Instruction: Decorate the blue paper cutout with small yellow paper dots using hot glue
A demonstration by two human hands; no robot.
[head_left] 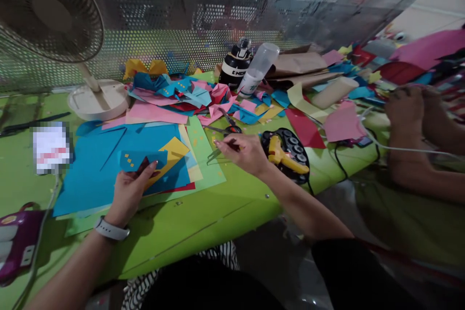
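Observation:
My left hand (131, 185), a pale watch on its wrist, pinches a folded piece of blue paper (136, 157) that bears a few small yellow squares. A strip of yellow paper (173, 151) lies beside it over a large blue sheet (90, 164); whether my fingers also hold this strip I cannot tell. To the right, my right hand (244, 151) has its fingers drawn together above pale green paper (207, 167). A tiny yellow bit shows at its fingertips, too small to make out well. Just behind that hand are dark-handled scissors (232, 128).
A yellow glue gun (285, 157) rests on a black tray right of my right hand. Behind lie crumpled coloured papers (174, 87), a black bottle (232, 70) and a clear bottle (259, 68). A fan (98, 99) stands left. Another person's arms (410, 145) rest at right.

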